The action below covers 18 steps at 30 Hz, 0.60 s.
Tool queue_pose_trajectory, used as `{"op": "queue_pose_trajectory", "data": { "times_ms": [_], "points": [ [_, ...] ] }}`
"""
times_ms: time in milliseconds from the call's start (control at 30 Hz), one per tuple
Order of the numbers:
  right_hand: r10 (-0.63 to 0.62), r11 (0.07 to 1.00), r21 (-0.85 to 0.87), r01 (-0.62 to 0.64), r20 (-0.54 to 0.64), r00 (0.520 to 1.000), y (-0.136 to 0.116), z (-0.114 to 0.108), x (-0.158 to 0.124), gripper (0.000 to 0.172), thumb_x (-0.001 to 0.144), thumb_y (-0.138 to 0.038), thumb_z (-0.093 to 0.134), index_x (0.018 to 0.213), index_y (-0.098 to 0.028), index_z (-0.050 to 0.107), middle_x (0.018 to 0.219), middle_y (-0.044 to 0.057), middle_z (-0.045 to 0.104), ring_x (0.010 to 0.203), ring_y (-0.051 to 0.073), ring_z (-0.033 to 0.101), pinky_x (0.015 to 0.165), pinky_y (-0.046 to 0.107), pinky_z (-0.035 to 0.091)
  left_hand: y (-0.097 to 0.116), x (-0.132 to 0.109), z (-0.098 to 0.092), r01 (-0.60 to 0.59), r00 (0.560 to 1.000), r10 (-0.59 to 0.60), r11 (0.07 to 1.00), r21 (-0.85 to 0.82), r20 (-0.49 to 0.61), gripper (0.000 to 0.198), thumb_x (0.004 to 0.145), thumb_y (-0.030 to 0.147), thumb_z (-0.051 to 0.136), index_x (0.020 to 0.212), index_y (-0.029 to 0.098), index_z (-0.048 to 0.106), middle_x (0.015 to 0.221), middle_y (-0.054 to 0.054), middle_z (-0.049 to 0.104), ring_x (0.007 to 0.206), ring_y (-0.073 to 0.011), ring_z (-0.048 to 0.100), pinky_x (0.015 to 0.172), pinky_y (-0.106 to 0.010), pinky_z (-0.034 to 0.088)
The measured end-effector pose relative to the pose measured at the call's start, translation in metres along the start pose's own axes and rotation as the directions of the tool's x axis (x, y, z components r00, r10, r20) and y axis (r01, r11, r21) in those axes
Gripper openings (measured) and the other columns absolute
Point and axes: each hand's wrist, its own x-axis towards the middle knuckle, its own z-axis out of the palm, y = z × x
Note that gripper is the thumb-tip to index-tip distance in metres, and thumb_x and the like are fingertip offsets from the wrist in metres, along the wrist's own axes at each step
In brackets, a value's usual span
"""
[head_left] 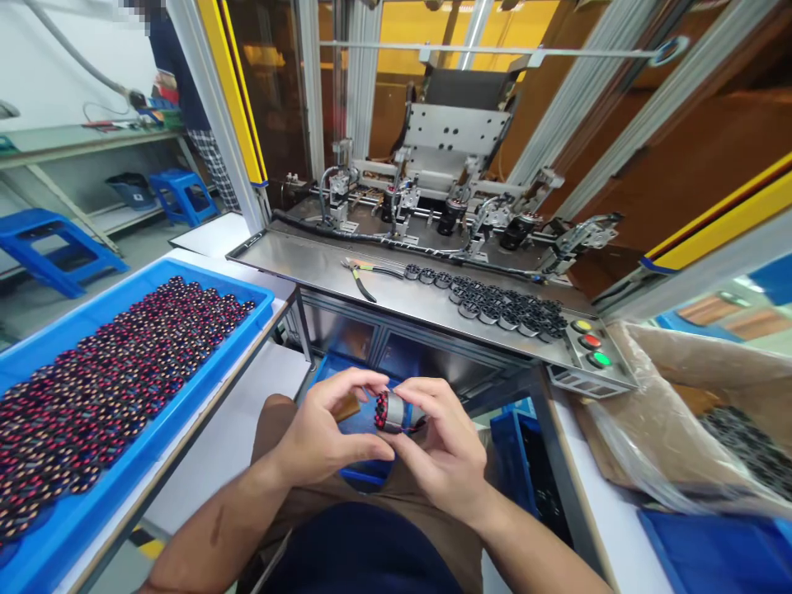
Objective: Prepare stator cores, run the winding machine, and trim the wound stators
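Observation:
Over my lap, a motor stator [391,412] sits between my two hands, a short silver cylinder with red and black windings at its left end. My right hand [442,445] grips its right side between thumb and fingers. From the left, the fingertips and thumb of my left hand [327,429] close around the wound end, at its upper and lower edges. Several stators with red and copper windings fill the blue tray [263,309] to my left. Black-and-silver ring parts [495,305] stand grouped on the metal ledge [309,262] ahead.
Green-handled pliers [364,282] lie on the ledge. Behind it is a machine with several clamp stations [454,216]. A button box [591,346] is at the right, beside a plastic-lined carton [674,363] of dark parts. A person [186,74] stands far left near blue stools [182,196].

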Motion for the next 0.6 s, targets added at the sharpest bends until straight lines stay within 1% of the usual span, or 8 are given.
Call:
{"op": "queue_pose_trajectory", "data": {
  "times_ms": [33, 67, 167, 233, 300, 400, 500, 600],
  "points": [
    [-0.086, 0.993, -0.080, 0.087, 0.015, 0.996, 0.000, -0.002, 0.000, 0.043, 0.077, -0.007, 0.072, 0.116, -0.025, 0.066, 0.100, 0.008, 0.065, 0.090, 0.022, 0.063, 0.078, 0.036, 0.053, 0.001, -0.001, 0.002, 0.046, 0.998, -0.045, 0.999, -0.006, 0.033, 0.055, 0.064, 0.039, 0.087, 0.113, 0.020, 0.069, 0.097, -0.006, 0.071, 0.087, -0.0171, 0.066, 0.081, -0.025, 0.054],
    [-0.132, 0.983, -0.121, 0.136, 0.042, 0.990, 0.000, -0.004, 0.000, 0.047, 0.077, -0.005, 0.070, 0.119, -0.025, 0.064, 0.101, 0.008, 0.065, 0.091, 0.022, 0.063, 0.077, 0.036, 0.053, 0.003, -0.002, 0.003, 0.068, 0.997, -0.067, 0.998, -0.014, 0.048, 0.050, 0.066, 0.038, 0.086, 0.110, 0.019, 0.071, 0.093, -0.005, 0.071, 0.083, -0.0166, 0.066, 0.079, -0.025, 0.054],
    [-0.128, 0.986, -0.099, 0.138, 0.095, 0.987, -0.005, -0.009, 0.003, 0.047, 0.078, -0.007, 0.069, 0.121, -0.024, 0.062, 0.106, 0.011, 0.064, 0.094, 0.024, 0.063, 0.076, 0.038, 0.054, 0.005, -0.003, 0.005, 0.060, 0.998, -0.060, 0.998, 0.005, 0.015, 0.043, 0.067, 0.035, 0.085, 0.106, 0.019, 0.073, 0.093, -0.005, 0.072, 0.083, -0.0165, 0.066, 0.078, -0.024, 0.054],
    [-0.090, 0.995, -0.027, 0.094, 0.106, 0.990, -0.009, -0.011, 0.006, 0.039, 0.081, -0.015, 0.069, 0.118, -0.023, 0.063, 0.104, 0.011, 0.064, 0.093, 0.025, 0.063, 0.075, 0.039, 0.054, 0.004, -0.002, 0.004, 0.026, 0.999, -0.024, 0.997, 0.072, -0.032, 0.043, 0.066, 0.031, 0.086, 0.105, 0.022, 0.074, 0.094, -0.004, 0.072, 0.083, -0.0154, 0.065, 0.079, -0.023, 0.053],
    [-0.060, 0.998, 0.009, 0.059, 0.102, 0.993, -0.012, -0.012, 0.009, 0.028, 0.081, -0.022, 0.072, 0.108, -0.022, 0.066, 0.096, 0.009, 0.064, 0.086, 0.023, 0.062, 0.071, 0.037, 0.054, 0.003, -0.002, 0.002, -0.020, 0.997, 0.032, 0.988, 0.153, -0.072, 0.043, 0.066, 0.026, 0.087, 0.107, 0.025, 0.074, 0.096, -0.002, 0.071, 0.085, -0.0143, 0.064, 0.081, -0.022, 0.051],
    [0.004, 1.000, -0.005, -0.003, 0.109, 0.994, -0.015, -0.012, 0.012, 0.005, 0.085, -0.018, 0.069, 0.089, -0.021, 0.067, 0.080, 0.004, 0.064, 0.073, 0.017, 0.061, 0.065, 0.032, 0.052, 0.001, -0.001, 0.000, -0.077, 0.992, 0.096, 0.977, 0.196, -0.087, 0.042, 0.067, 0.019, 0.085, 0.107, 0.028, 0.074, 0.101, -0.001, 0.071, 0.094, -0.0147, 0.064, 0.089, -0.022, 0.049],
    [0.092, 0.996, 0.008, -0.094, 0.118, 0.989, -0.016, -0.011, 0.014, 0.012, 0.090, -0.016, 0.062, 0.079, -0.020, 0.066, 0.075, 0.003, 0.064, 0.069, 0.015, 0.061, 0.064, 0.030, 0.050, -0.001, -0.001, 0.002, -0.054, 0.995, 0.061, 0.995, 0.078, -0.080, 0.041, 0.067, 0.017, 0.085, 0.106, 0.026, 0.073, 0.106, -0.003, 0.071, 0.097, -0.0159, 0.066, 0.088, -0.023, 0.052],
    [0.168, 0.985, 0.023, -0.172, 0.107, 0.980, -0.018, -0.010, 0.014, 0.015, 0.091, -0.022, 0.062, 0.076, -0.020, 0.065, 0.074, 0.003, 0.064, 0.067, 0.015, 0.060, 0.064, 0.030, 0.049, -0.003, -0.002, 0.006, 0.006, 1.000, -0.007, 0.993, -0.116, -0.011, 0.041, 0.070, 0.017, 0.083, 0.108, 0.026, 0.071, 0.104, -0.003, 0.071, 0.091, -0.0150, 0.069, 0.081, -0.023, 0.056]
  ]
}}
